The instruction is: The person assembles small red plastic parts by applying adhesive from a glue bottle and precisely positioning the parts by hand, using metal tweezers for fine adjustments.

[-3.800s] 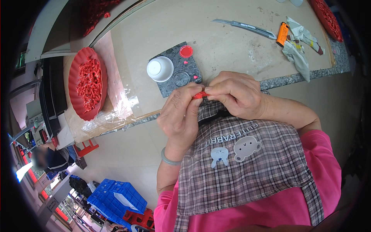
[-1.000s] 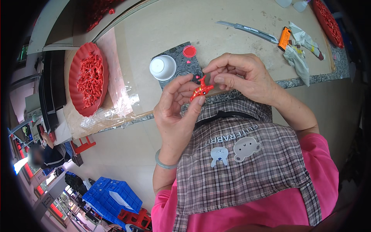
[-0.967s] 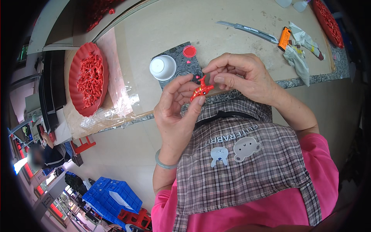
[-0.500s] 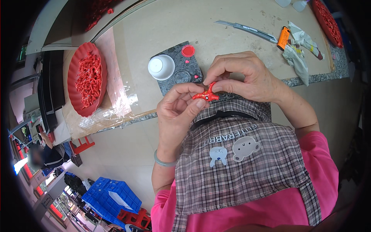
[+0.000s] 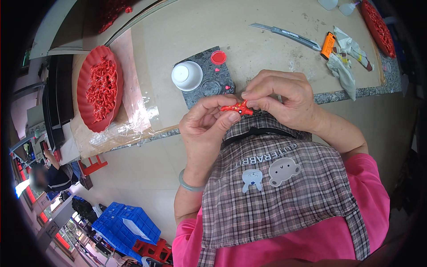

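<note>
The little figure (image 5: 236, 108) is coloured red with yellow bits. The near apron (image 5: 284, 204) is covered in dark and pale checks. Far right, orange is seen on the lighter (image 5: 328, 46).

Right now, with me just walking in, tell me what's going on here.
The person's left hand pinches a small red figure, and the right hand touches its right end. Just beyond, a white cup sits on a dark slab. A red dish of red pieces lies to the left; a grey knife and orange lighter lie to the right.
</note>
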A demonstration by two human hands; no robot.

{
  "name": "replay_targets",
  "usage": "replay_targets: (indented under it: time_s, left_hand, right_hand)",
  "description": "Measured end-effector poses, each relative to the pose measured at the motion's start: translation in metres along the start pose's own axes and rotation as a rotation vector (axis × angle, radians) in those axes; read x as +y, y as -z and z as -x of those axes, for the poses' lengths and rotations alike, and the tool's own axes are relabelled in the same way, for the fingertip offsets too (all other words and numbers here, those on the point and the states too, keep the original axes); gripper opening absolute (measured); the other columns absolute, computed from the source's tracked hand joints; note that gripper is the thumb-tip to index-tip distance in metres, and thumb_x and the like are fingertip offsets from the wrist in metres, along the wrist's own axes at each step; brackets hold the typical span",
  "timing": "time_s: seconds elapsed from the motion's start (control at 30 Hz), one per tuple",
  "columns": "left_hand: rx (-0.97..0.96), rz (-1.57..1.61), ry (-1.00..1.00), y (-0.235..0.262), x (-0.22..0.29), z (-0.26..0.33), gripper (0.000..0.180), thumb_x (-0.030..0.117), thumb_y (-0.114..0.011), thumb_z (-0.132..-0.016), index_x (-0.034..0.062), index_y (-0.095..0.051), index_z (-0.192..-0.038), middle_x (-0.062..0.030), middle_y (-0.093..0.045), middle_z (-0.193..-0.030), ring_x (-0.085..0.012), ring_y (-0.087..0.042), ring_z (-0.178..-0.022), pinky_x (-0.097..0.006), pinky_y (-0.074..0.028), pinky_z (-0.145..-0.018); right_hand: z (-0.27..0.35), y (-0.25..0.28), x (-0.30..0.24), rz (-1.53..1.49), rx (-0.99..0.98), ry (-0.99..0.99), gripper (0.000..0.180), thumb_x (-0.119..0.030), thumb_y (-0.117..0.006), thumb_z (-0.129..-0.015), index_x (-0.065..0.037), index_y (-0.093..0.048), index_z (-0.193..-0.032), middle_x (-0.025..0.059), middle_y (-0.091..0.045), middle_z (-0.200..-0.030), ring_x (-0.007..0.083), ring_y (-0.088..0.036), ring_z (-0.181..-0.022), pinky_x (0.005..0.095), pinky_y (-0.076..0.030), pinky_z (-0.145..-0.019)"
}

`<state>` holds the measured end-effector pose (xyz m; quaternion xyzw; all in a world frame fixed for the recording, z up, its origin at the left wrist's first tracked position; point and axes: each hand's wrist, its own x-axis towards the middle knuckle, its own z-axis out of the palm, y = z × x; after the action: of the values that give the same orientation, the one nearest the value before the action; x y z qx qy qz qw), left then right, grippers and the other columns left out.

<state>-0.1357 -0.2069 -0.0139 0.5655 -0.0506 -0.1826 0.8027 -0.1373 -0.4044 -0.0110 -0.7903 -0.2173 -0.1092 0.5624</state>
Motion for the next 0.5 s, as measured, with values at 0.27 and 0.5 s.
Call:
replay_targets:
  time_s: [0.27,0.5]
  left_hand:
    - [0.046,-0.035,-0.008,-0.003,-0.002,0.002,0.021,-0.010,-0.065,-0.084,-0.0074,-0.061,-0.104,-0.0134,-0.066,-0.101,-0.0156,-0.065,-0.090,-0.026,-0.055,-0.082]
    - [0.033,-0.035,-0.014,-0.004,-0.002,0.003,0.020,-0.009,-0.065,-0.084,-0.0074,-0.061,-0.103,-0.0136,-0.066,-0.101,-0.0160,-0.066,-0.090,-0.026,-0.056,-0.082]
  right_hand:
    - [0.006,-0.006,0.000,-0.010,0.059,-0.003,0.011,0.006,-0.069,-0.077,0.001,-0.067,-0.086,0.0132,-0.069,-0.083,0.0184,-0.068,-0.071,0.0261,-0.053,-0.060]
    - [0.011,-0.011,0.000,-0.031,0.119,-0.031,0.010,0.003,-0.071,-0.076,0.000,-0.067,-0.085,0.0098,-0.067,-0.079,0.0178,-0.067,-0.069,0.0262,-0.052,-0.057]
